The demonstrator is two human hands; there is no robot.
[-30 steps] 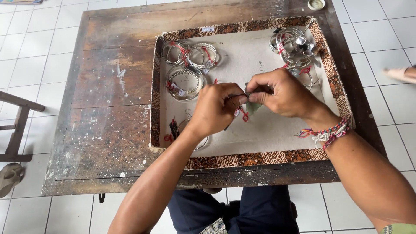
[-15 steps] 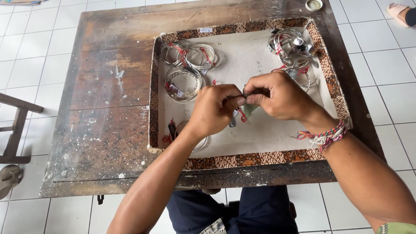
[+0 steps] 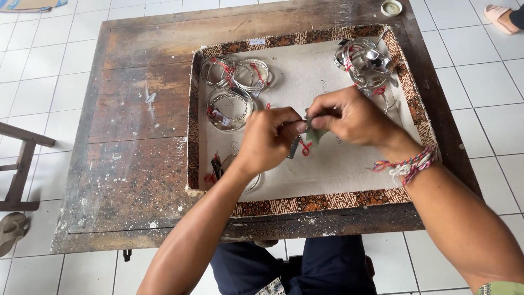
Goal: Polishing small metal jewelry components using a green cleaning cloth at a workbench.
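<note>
Over the middle of a shallow tray [image 3: 305,203] with a brown patterned rim and a pale lining, both my hands meet. My left hand [image 3: 267,143] and my right hand [image 3: 352,117] pinch a small grey-green piece [image 3: 315,134] between their fingertips. A red thread [image 3: 305,147] and a small dark tag [image 3: 293,148] hang just below it. A woven multicoloured bracelet [image 3: 406,165] is on my right wrist. A silver bangle [image 3: 252,183] lies partly hidden under my left wrist.
Silver bangles tied with red thread lie in the tray: three sets at the upper left [image 3: 229,108] and a pile at the upper right [image 3: 364,61]. The tray sits on a worn wooden table [image 3: 125,164]. A small round lid [image 3: 391,7] sits at the table's far edge; another person's sandalled foot [image 3: 499,16] is on the tiled floor beyond.
My hands stay together on the small piece with only slight finger movement. The other person's foot has moved from the right edge up to the top right corner.
</note>
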